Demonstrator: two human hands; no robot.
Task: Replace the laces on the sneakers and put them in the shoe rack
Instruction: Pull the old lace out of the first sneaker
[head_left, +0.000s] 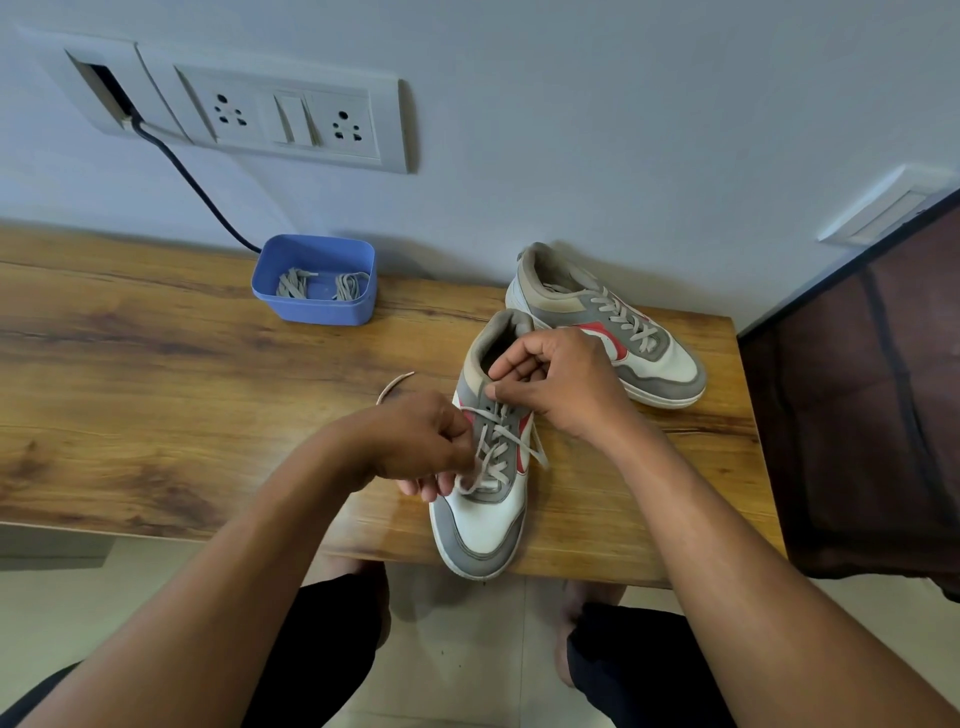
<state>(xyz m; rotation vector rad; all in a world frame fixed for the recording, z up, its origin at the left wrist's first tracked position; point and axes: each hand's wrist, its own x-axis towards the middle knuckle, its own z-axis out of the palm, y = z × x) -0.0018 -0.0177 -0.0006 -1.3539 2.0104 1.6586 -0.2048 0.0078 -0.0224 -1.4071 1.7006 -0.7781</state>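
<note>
Two grey, white and red sneakers stand on the wooden table (156, 364). The near sneaker (480, 525) points its toe at me over the front edge. Its grey lace (496, 447) is loosened. My left hand (421, 441) pinches that lace on the shoe's left side, and a lace end (395, 387) curls out behind the hand. My right hand (558, 379) grips the lace at the top eyelets by the shoe's collar. The far sneaker (613, 327) lies behind my right hand, still laced.
A blue plastic tub (314, 306) with bundled grey laces (322, 286) sits at the back of the table by the wall. A black cable (192, 182) runs down from the wall sockets (291, 119). A dark fabric-sided rack (857, 395) stands at the right of the table.
</note>
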